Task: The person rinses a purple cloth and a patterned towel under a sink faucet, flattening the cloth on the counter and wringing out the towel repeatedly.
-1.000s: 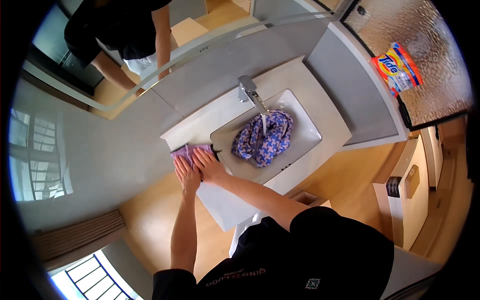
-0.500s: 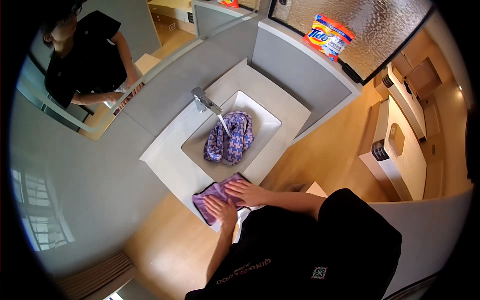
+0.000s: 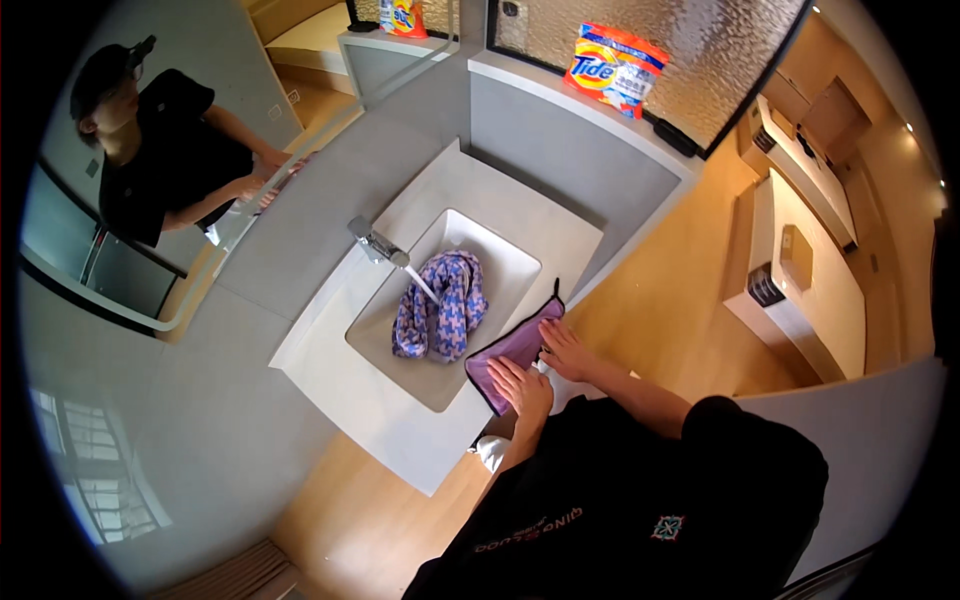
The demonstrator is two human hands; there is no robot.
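A purple cloth (image 3: 520,347) with a dark trim and a small loop lies along the near right edge of the white countertop (image 3: 400,440). My left hand (image 3: 522,388) lies flat on its lower end, fingers stretched out. Further right, my right hand (image 3: 566,350) rests with spread fingers on the cloth's other end. Beyond my hands, a blue and pink patterned fabric (image 3: 440,305) sits bunched in the white sink basin (image 3: 515,265). Water runs onto it from the chrome faucet (image 3: 377,243).
An orange detergent bag (image 3: 615,72) and a black object (image 3: 676,137) stand on the grey partition ledge at the back. A mirror (image 3: 200,130) hangs on the left wall. To the right are light wooden units (image 3: 800,280) on a wood floor.
Both hands have slid the purple cloth rightward along the counter's near edge, from the front left corner to beside the basin. The head view has shifted slightly. Water keeps running.
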